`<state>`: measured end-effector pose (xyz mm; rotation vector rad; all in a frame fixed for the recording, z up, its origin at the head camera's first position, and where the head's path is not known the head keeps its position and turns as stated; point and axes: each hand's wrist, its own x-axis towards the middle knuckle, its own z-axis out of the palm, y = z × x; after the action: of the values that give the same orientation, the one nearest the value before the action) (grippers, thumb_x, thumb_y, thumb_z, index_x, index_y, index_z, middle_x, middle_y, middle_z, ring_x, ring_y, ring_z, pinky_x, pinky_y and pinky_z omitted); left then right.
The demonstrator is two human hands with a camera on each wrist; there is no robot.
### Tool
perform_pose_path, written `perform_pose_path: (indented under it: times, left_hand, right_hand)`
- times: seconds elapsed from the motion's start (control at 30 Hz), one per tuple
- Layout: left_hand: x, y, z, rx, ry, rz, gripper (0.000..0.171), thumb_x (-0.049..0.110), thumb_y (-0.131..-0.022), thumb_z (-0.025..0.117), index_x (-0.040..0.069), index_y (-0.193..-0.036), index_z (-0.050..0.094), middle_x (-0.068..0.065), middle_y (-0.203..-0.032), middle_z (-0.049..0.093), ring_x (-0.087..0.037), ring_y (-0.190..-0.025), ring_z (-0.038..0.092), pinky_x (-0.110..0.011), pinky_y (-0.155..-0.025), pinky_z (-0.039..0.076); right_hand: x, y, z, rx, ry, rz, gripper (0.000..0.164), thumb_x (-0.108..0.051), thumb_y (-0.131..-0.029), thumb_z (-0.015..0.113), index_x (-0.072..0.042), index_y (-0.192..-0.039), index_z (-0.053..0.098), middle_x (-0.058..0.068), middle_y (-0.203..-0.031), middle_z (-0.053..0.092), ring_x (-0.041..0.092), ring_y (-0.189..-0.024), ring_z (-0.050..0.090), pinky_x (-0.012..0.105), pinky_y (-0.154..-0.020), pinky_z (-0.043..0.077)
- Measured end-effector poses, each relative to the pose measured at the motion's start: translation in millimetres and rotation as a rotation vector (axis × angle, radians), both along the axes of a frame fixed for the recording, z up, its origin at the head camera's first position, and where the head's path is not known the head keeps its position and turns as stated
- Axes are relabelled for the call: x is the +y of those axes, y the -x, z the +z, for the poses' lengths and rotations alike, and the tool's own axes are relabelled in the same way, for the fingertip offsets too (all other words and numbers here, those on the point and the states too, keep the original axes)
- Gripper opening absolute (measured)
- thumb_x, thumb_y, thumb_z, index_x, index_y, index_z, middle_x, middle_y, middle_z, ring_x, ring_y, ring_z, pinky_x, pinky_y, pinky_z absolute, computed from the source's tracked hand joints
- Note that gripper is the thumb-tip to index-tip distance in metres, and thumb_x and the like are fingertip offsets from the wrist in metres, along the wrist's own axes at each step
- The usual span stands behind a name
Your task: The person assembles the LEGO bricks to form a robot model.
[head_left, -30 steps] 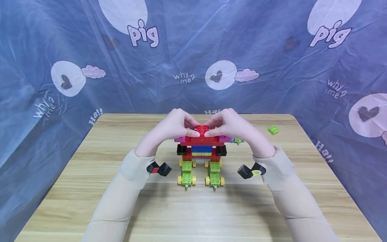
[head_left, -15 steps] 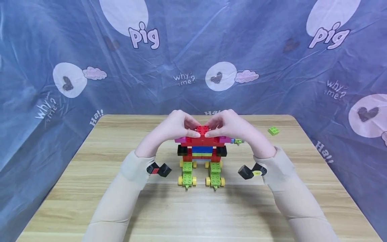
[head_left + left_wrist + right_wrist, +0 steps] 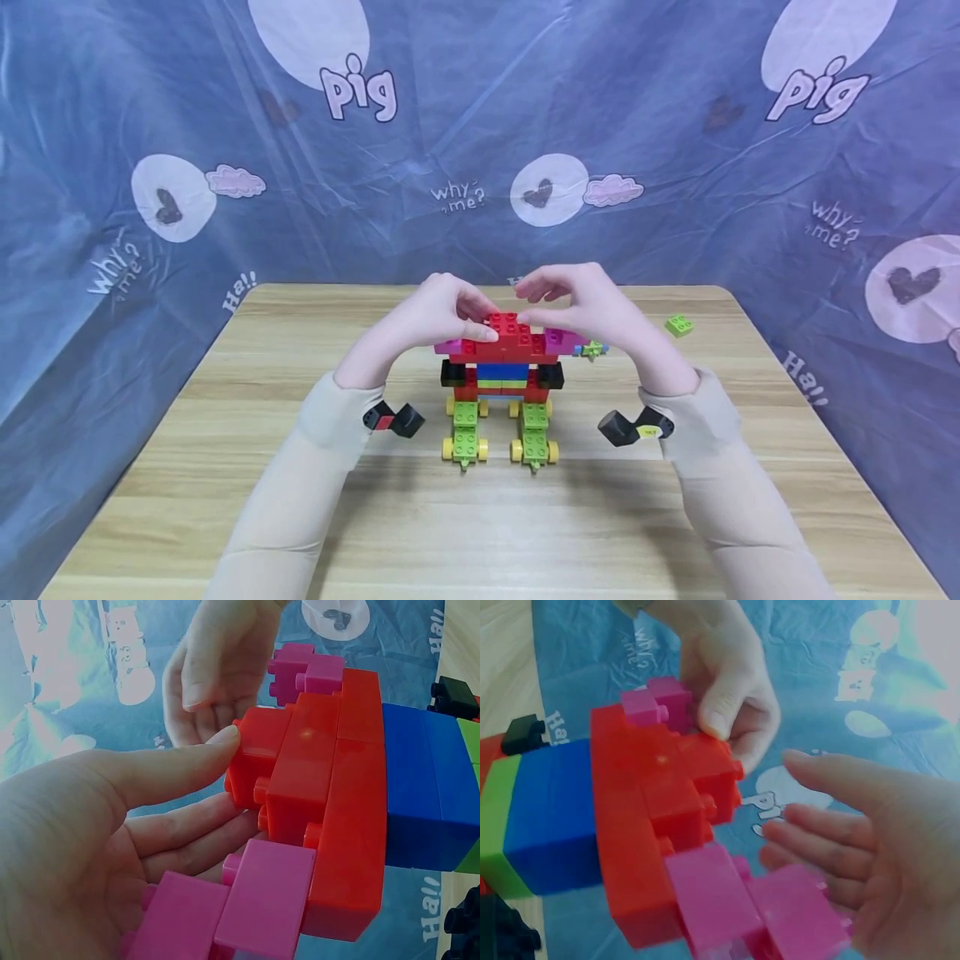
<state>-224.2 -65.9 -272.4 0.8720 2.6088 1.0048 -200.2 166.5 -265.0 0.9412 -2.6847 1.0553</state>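
A toy-brick build stands upright mid-table in the head view. Its stepped red bricks point(image 3: 502, 350) carry pink bricks point(image 3: 558, 340) at both ends, above blue bricks point(image 3: 501, 371). Lower down are black bricks point(image 3: 551, 375) on the sides and lime wheeled bases point(image 3: 534, 437) with yellow wheels. My left hand point(image 3: 442, 310) pinches the top red brick point(image 3: 259, 742), thumb in front and fingers behind; the fingertips are partly hidden. Just right of that brick hovers my right hand point(image 3: 585, 296), thumb and fingers spread, holding nothing. The right wrist view shows a gap between the thumb point(image 3: 832, 776) and the bricks.
A loose lime brick point(image 3: 679, 325) lies at the table's back right. Behind the build's right side is a small green piece with blue ends point(image 3: 592, 350). A blue printed cloth point(image 3: 480, 125) hangs around the wooden table point(image 3: 262, 400).
My right hand has let go of the top red brick, spread its fingers and moved slightly up and right. The left hand and the build stay in place.
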Motion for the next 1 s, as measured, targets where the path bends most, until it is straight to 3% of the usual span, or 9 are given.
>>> perform_pose_path:
  times: [0.17, 0.33, 0.43, 0.63, 0.8, 1.0]
  left_hand:
    - [-1.2, -1.1, 0.0, -0.003, -0.001, 0.001, 0.038, 0.025, -0.079, 0.08, 0.009, -0.113, 0.072, -0.005, -0.104, 0.073, -0.017, -0.094, 0.069, -0.033, -0.085, 0.056]
    - [-2.3, -1.7, 0.1, -0.006, -0.006, 0.001, 0.04, 0.026, -0.079, 0.08, 0.008, -0.114, 0.071, -0.007, -0.106, 0.073, -0.018, -0.096, 0.069, -0.032, -0.085, 0.055]
    - [-2.7, -1.0, 0.1, -0.009, -0.017, -0.007, 0.041, 0.025, -0.079, 0.081, 0.007, -0.114, 0.071, -0.008, -0.105, 0.073, -0.018, -0.096, 0.069, -0.032, -0.084, 0.056]
    - [-2.9, 0.8, -0.9, -0.008, -0.031, -0.023, 0.04, 0.025, -0.078, 0.081, 0.006, -0.112, 0.072, -0.008, -0.103, 0.073, -0.018, -0.094, 0.07, -0.031, -0.083, 0.056]
    - [-4.2, 2.6, -3.0, -0.011, -0.036, -0.027, 0.04, 0.024, -0.078, 0.081, 0.006, -0.112, 0.071, -0.008, -0.104, 0.073, -0.018, -0.095, 0.069, -0.031, -0.085, 0.056]
    - [-3.6, 2.9, -3.7, -0.01, -0.038, -0.032, 0.04, 0.025, -0.078, 0.081, 0.005, -0.112, 0.072, -0.008, -0.104, 0.073, -0.018, -0.094, 0.069, -0.031, -0.084, 0.056]
  right_hand:
    - [13.2, -2.3, 3.0, 0.124, 0.12, -0.063, 0.025, -0.014, -0.085, 0.073, -0.006, -0.108, 0.07, 0.007, -0.102, 0.072, 0.01, -0.088, 0.066, 0.023, -0.081, 0.053]
    - [30.7, -1.7, 0.0, 0.215, 0.244, -0.193, 0.021, -0.01, -0.085, 0.072, -0.004, -0.105, 0.071, 0.01, -0.099, 0.073, -0.003, -0.082, 0.064, 0.013, -0.074, 0.05]
    - [43.5, 0.6, -3.7, 0.241, 0.319, -0.259, 0.02, -0.008, -0.085, 0.073, -0.002, -0.104, 0.071, 0.002, -0.097, 0.074, -0.005, -0.081, 0.063, 0.012, -0.075, 0.049]
    - [73.6, 11.2, -15.5, 0.246, 0.444, -0.366, 0.023, -0.007, -0.086, 0.071, 0.006, -0.105, 0.069, -0.023, -0.09, 0.068, -0.004, -0.082, 0.064, 0.01, -0.077, 0.047]
    - [98.0, 23.6, -32.9, 0.231, 0.448, -0.466, 0.026, -0.008, -0.085, 0.072, 0.007, -0.106, 0.068, -0.027, -0.086, 0.064, -0.006, -0.08, 0.062, 0.008, -0.075, 0.047]
    - [129.0, 38.0, -66.2, 0.156, 0.401, -0.581, 0.028, -0.008, -0.085, 0.071, 0.009, -0.107, 0.066, -0.03, -0.08, 0.059, -0.01, -0.073, 0.057, 0.005, -0.068, 0.044]
